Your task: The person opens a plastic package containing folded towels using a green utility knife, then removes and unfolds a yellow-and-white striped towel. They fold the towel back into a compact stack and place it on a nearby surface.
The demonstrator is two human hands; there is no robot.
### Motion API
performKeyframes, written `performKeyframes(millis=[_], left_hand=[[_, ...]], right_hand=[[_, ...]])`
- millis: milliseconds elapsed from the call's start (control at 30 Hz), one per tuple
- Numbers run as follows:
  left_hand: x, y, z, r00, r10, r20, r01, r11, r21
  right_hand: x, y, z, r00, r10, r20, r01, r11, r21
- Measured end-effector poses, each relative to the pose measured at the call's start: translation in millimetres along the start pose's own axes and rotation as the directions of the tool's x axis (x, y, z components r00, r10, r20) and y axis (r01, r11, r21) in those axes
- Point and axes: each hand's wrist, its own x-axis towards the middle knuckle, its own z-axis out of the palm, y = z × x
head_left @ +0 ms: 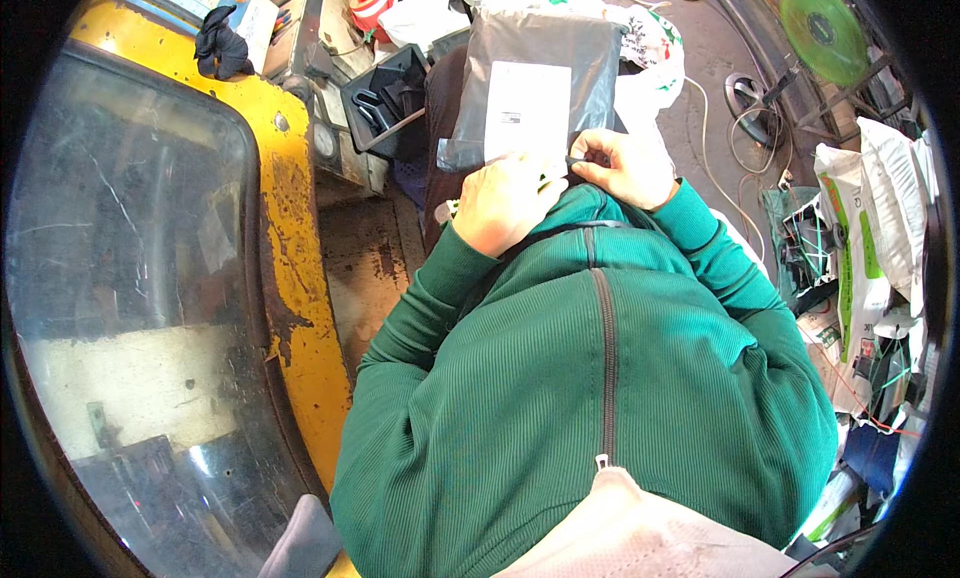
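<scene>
A grey plastic mailing bag (594,53) lies in front of my body, with a white paper label (527,108) on its upper face. My left hand (508,202) is closed at the bag's near edge, its fingers curled just below the label; exactly what they grip is partly hidden by the hand. To its right, my right hand (626,168) pinches the dark near edge of the same bag between thumb and fingers. Both hands are close together, right at the hem of my green zipped top.
At left runs a worn yellow frame (295,248) around a scratched clear panel (130,228). A black tray (385,103) sits beyond my left hand. White sacks (875,218) are piled at right, below a green disc (823,34). Cables (705,143) trail over the floor.
</scene>
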Motion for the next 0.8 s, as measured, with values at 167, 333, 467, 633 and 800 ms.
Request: performKeyframes(millis=[167,333,467,633,800], left_hand=[[-3.7,5.8,5.0,0.999,-0.017,-0.042,0.017,1.000,-0.008],[-3.6,6.7,3.9,0.996,0.015,-0.085,-0.015,1.000,0.000],[-2.9,6.8,1.8,0.996,0.007,-0.091,-0.006,1.000,0.014],[-2.5,8.1,-1.6,0.993,0.023,-0.114,-0.020,1.000,0.024],[-1.6,10.2,-7.5,0.996,-0.009,-0.090,0.013,0.999,0.042]], right_hand=[[-7.5,5.0,3.3,0.999,-0.047,-0.025,0.048,0.998,0.041],[-4.7,10.3,3.0,0.996,-0.090,-0.028,0.092,0.994,0.058],[-3.5,11.9,2.6,0.996,-0.085,-0.032,0.088,0.991,0.101],[-0.8,16.6,3.7,0.994,-0.098,-0.038,0.102,0.986,0.129],[1.6,20.5,4.2,0.995,-0.096,-0.036,0.101,0.981,0.165]])
